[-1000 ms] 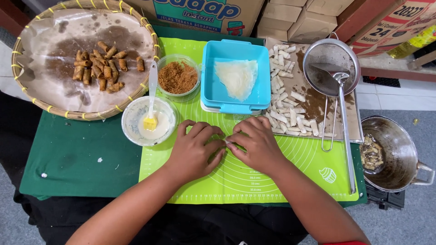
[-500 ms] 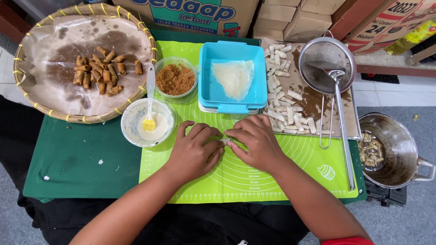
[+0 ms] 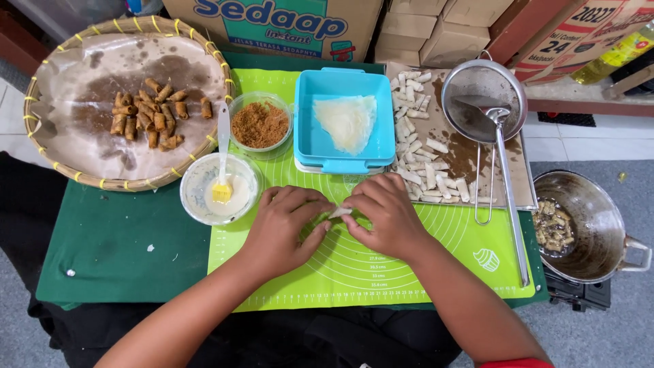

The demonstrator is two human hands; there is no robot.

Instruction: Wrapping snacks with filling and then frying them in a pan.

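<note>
Left hand (image 3: 283, 228) and right hand (image 3: 385, 215) curl closed, pinching a small pale roll (image 3: 339, 212) between their fingertips. Blue wrapper tub (image 3: 310, 140) sits at twelve o'clock.

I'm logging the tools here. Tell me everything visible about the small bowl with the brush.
The clear round bowl looks like plastic and holds a thin pool of whitish paste. A brush with yellow bristles and a pale handle leans inside it, handle pointing away. It sits across the green mat's left edge, just left of the left hand, untouched.

Brown cardboard boxes (image 3: 436, 27) behind table
</note>
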